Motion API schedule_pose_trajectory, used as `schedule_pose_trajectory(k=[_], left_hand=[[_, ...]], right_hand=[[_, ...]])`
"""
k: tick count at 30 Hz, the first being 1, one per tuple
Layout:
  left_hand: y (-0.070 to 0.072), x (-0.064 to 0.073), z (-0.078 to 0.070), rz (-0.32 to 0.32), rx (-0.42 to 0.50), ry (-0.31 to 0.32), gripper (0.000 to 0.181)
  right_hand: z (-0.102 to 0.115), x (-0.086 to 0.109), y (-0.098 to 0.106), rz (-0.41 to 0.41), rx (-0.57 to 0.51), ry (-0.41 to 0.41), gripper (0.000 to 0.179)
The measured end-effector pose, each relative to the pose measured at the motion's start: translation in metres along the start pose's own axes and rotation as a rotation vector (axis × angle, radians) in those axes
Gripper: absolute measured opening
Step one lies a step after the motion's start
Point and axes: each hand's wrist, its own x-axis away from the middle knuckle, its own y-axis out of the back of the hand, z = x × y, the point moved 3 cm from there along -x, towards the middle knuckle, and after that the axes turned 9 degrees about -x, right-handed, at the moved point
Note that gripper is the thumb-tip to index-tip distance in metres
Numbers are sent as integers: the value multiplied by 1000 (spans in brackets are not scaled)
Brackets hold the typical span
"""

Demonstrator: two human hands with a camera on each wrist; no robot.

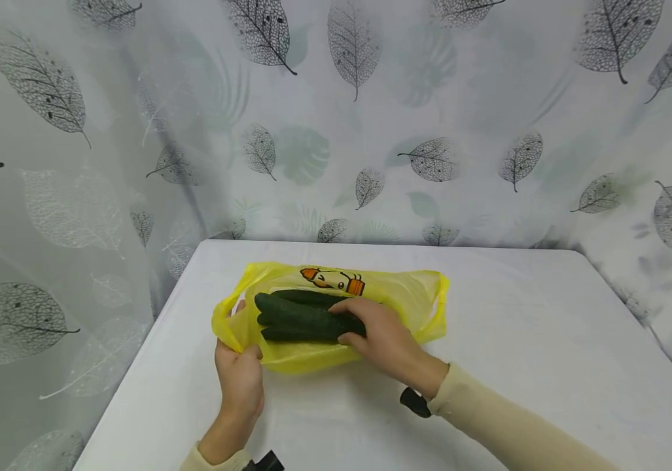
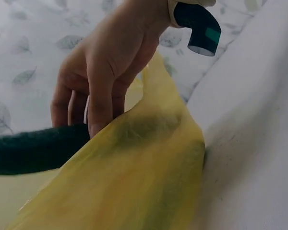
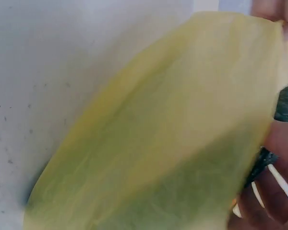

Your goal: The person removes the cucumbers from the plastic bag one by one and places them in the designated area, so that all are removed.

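Note:
A yellow plastic bag with a cartoon print lies on the white table, its mouth facing up. Three dark green cucumbers lie side by side at the mouth, their left ends showing. My left hand grips the bag's left edge, thumb over the rim and fingers behind the plastic. From the right, my right hand holds a cucumber, thumb in front and fingers over the top. The left wrist view has the right hand over a cucumber. In the right wrist view, the bag partly hides the left hand.
The white table extends to the right of the bag and in front of it. Behind and at both sides hangs a pale curtain printed with leaves. A black wrist device sits below the right sleeve.

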Motion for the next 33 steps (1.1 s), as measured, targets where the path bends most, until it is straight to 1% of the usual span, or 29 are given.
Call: schedule_pose_trajectory(k=[3,6,10,14,17,20,23,28,30,33], left_hand=[[-1,0,0,8,10,10,85],[-3,0,0,26,23,6,87],[-5,-1,2,39,22,10,89],[-5,-1,4,39,7,34,88],[-5,0,5,48,2,56,88],[-4,1,6,61,-3,73,87],[-4,2,6,70,-7,76,87],[-3,2,7,73,-13,70,87],[-3,2,8,74,-12,71,87],[-3,2,8,76,-9,69,86]], right_hand=[[5,3,11,-23,-163,36,41],[12,6,23,-55,-325,62,42],[23,7,41,-124,-523,105,44],[33,6,63,-187,-694,161,46],[37,8,79,-230,-779,173,47],[39,13,94,-290,-857,164,48],[41,18,111,-340,-960,164,47],[40,21,146,-374,-1135,244,43],[38,23,161,-409,-1144,281,43],[32,27,180,-500,-1090,322,45]])
